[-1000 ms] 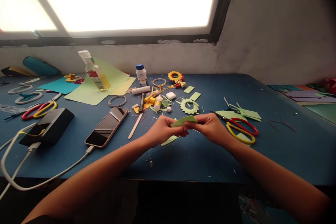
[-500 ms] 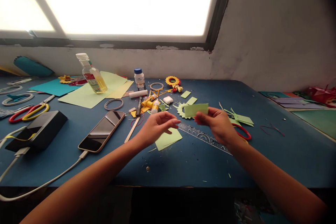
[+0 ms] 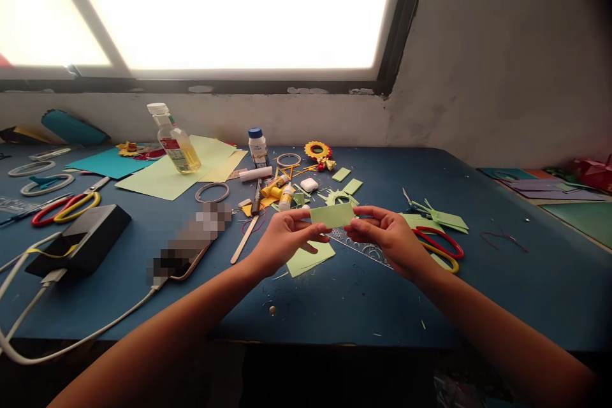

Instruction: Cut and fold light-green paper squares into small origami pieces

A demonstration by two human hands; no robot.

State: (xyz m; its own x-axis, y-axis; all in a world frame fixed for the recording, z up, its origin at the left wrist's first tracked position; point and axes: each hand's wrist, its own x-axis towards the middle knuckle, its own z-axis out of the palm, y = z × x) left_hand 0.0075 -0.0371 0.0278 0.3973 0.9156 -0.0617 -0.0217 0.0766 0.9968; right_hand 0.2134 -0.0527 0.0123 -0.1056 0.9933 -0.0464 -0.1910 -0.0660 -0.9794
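Note:
A small light-green paper rectangle (image 3: 331,215) is held above the table between my two hands. My left hand (image 3: 287,236) pinches its left end with thumb and fingers. The right end sits between the thumb and fingers of my right hand (image 3: 385,234). Below lie larger green paper pieces (image 3: 310,258) and a clear ruler (image 3: 361,247), both partly covered by my hands. Just behind the held paper is a green fringed paper ring (image 3: 335,196). Scissors with red and yellow handles (image 3: 440,247) rest beside my right hand.
A tilted bottle of yellow liquid (image 3: 179,146) stands on green sheets at the back left. A white bottle with a blue cap (image 3: 258,148), glue bottle (image 3: 285,196) and paper scraps fill the middle. Left are a cabled phone (image 3: 191,255), black box (image 3: 79,239) and other scissors (image 3: 67,209).
My right hand has brought the green paper leftward and slightly down. My left hand has closed on its left end. The view has shifted a little.

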